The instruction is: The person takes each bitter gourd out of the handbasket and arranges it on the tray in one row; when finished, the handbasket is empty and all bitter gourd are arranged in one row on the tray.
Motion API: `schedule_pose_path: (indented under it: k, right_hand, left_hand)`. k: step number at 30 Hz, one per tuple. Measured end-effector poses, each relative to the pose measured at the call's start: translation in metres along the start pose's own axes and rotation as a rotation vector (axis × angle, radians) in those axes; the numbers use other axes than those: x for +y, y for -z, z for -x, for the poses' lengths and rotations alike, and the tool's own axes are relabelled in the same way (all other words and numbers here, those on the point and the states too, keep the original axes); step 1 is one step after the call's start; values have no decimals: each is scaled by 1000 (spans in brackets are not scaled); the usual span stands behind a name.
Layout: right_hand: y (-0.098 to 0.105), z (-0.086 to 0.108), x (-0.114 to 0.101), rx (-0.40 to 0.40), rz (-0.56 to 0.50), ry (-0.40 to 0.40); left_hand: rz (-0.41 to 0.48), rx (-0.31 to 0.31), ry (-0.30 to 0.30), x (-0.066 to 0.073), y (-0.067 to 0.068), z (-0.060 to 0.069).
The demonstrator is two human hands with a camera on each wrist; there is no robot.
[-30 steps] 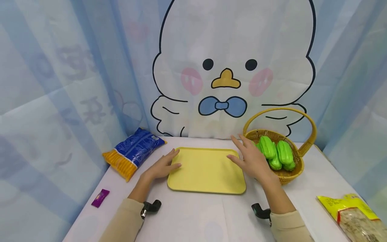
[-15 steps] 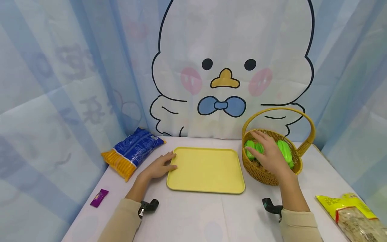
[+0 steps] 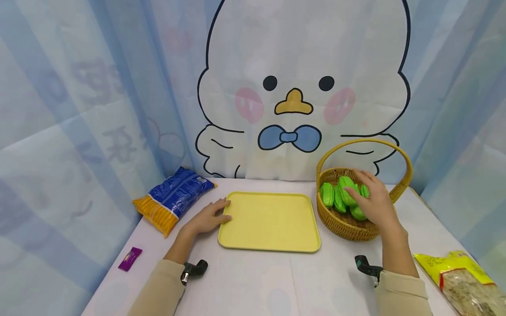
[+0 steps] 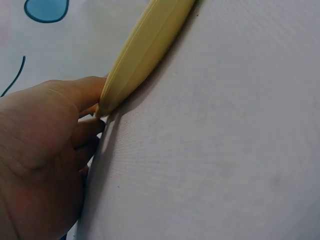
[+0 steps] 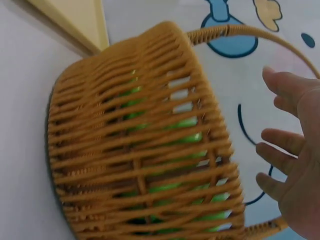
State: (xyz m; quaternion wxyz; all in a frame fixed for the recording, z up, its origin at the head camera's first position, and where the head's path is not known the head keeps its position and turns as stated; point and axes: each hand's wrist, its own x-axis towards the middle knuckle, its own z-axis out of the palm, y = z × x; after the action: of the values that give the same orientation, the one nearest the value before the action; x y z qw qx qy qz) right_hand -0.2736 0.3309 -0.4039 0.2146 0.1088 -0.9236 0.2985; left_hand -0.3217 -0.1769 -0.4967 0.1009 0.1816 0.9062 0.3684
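Observation:
My left hand rests against the left edge of a yellow tray, thumb and fingertips at its rim. In the left wrist view, the fingers of the hand meet the end of the tray, with some fingers partly hidden. Over the right side of a wicker basket is my right hand, fingers spread and holding nothing. Several green vegetable-shaped pieces lie in the basket, some hidden by that hand. The right wrist view has the hand beside the handle, above the basket.
A blue and orange bag lies at the back left, a small purple packet at the left edge. At the front right is a yellow bag with a clear window. A curtain with a cartoon figure hangs behind the table.
My right hand has moved right, from beside the tray across to the basket's right side, uncovering green pieces on the left. The left hand shifted slightly left at first, then stayed at the tray's edge.

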Motion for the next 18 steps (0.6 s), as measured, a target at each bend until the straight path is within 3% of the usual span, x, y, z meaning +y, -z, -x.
schedule_pose_path:
  k: [11,18]
  right_hand:
    - [0,6,27,-67,-14,-215]
    - [-4,6,35,-119,13,-270]
  left_hand:
    - [-9,-3,1,1,0,-1]
    - [-14,0,9,0,-1,-2]
